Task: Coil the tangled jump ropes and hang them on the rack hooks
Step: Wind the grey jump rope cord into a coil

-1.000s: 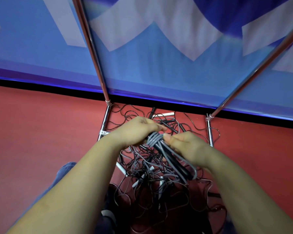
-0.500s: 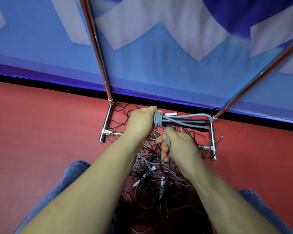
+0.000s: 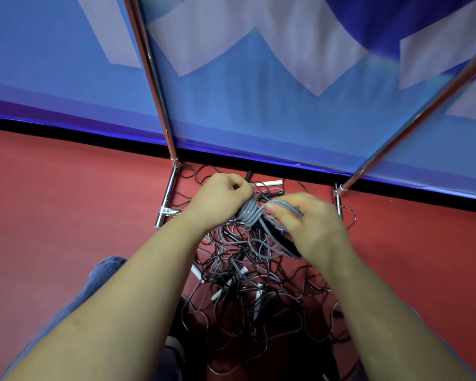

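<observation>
1. Wrapping grey cord round the bundled jump rope [image 3: 249,213], held above the tangled pile [image 3: 248,284] on the red floor [image 3: 66,215].
2. Clamped the bundle's end in the left hand [image 3: 220,198], fist closed round it.
3. Pinched the cord's free run in the right hand [image 3: 311,224]; best kept taut, each turn laid snug beside the last.
4. Left for later: the rack [image 3: 153,78], hooks out of view.

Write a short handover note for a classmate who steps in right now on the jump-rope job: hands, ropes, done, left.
Left hand grips one end of the grey rope bundle.
Right hand pinches a grey strand and winds it round the bundle.
Tangled ropes lie on the red floor between the rack legs.
Done: one rope nearly coiled.
Left: finish the wrap, hang it, then untangle and coil the rest. No hooks are in view.
</observation>
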`<state>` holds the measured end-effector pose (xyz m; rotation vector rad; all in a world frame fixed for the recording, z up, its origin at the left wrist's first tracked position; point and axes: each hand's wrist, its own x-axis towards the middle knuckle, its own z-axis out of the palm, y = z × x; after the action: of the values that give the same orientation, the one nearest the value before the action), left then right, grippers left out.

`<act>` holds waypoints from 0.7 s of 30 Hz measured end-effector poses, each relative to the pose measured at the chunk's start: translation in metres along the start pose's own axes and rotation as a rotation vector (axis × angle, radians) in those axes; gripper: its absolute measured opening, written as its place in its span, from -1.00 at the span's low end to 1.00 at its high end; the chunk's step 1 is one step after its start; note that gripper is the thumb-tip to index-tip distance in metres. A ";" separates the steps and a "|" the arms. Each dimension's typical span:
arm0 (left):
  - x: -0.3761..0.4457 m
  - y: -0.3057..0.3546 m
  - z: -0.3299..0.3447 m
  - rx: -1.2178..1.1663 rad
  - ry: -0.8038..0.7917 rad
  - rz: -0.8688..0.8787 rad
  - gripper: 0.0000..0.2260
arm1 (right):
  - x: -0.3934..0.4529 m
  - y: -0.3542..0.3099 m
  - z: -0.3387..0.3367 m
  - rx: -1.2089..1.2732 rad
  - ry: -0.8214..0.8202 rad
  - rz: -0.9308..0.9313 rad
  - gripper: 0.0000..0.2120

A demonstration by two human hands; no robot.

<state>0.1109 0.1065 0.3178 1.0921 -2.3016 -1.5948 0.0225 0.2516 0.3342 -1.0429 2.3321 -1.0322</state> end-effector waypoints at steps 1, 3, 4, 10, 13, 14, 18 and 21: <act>-0.001 0.002 0.000 -0.054 -0.054 0.011 -0.70 | 0.000 0.003 0.000 -0.053 -0.066 0.061 -0.74; -0.004 0.006 0.000 -0.139 -0.126 0.031 -0.72 | 0.002 0.006 0.000 -0.080 -0.196 0.135 -0.57; -0.005 0.008 -0.001 -0.162 -0.161 0.031 -0.73 | 0.003 0.007 -0.001 -0.038 -0.241 0.151 -0.54; -0.009 0.012 0.000 -0.405 -0.278 -0.024 -0.64 | 0.006 -0.001 -0.009 0.557 -0.488 0.445 -0.54; -0.008 0.017 0.004 -0.623 -0.288 -0.093 -0.66 | 0.004 -0.005 -0.006 1.090 -0.566 0.534 -0.58; -0.008 0.018 0.006 -0.663 -0.283 -0.108 -0.68 | 0.003 -0.005 -0.003 1.203 -0.571 0.522 -0.56; -0.005 0.018 0.012 -0.702 -0.168 -0.207 -0.70 | 0.002 -0.010 0.017 1.107 -0.339 0.533 -0.48; -0.004 0.020 0.016 -0.704 -0.053 -0.289 -0.77 | -0.001 -0.013 0.031 0.736 -0.118 0.504 -0.55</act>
<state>0.0965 0.1247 0.3288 1.2082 -1.4179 -2.2937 0.0472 0.2319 0.3238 -0.2103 1.7294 -1.3855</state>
